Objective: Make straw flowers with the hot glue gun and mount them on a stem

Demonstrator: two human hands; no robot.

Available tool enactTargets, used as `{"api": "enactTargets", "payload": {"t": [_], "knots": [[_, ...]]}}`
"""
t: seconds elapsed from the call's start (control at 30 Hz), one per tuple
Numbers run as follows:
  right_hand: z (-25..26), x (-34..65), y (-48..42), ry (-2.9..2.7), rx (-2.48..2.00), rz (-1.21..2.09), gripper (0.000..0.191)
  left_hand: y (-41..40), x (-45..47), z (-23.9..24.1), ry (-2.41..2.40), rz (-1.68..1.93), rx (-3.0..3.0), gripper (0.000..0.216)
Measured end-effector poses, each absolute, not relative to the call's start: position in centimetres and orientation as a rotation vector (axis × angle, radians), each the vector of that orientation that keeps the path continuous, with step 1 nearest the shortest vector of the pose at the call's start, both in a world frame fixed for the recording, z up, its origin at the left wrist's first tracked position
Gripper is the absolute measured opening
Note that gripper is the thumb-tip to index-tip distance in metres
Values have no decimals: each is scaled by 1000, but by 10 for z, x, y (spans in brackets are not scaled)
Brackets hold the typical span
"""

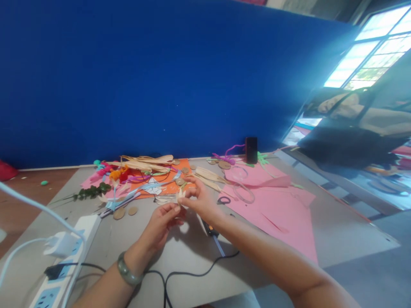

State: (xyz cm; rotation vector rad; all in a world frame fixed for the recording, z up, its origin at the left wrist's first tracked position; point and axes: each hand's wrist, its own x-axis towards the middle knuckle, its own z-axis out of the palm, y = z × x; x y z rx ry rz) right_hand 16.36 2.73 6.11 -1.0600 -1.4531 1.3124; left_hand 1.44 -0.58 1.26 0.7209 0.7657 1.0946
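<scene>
Above the middle of the table, my left hand [166,224] and my right hand [199,197] come together fingertip to fingertip. Between them is a small cream flower [181,194] that looks made of dried husk strips. My left thumb and finger pinch its lower end, and my right fingers close on its side. Under my right wrist lies a dark glue gun [210,230] with a pale glue stick [218,247] protruding from it; my forearm partly hides it. A dark scissors handle [224,199] shows just right of my right hand.
Dried husks [146,162], an orange sheet [184,164], wooden discs [119,213] and a green sprig [93,191] lie behind. Pink paper [272,214] covers the right side, near an upright black phone [251,149]. A power strip [84,226] and black cable [192,273] are in front.
</scene>
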Motion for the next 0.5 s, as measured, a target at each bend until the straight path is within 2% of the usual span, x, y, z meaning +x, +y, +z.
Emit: {"api": "enactTargets", "payload": {"t": [0.5], "knots": [[67, 160, 21, -1489, -1091, 1223, 55, -7, 15, 15, 752, 1120, 784, 24]]}}
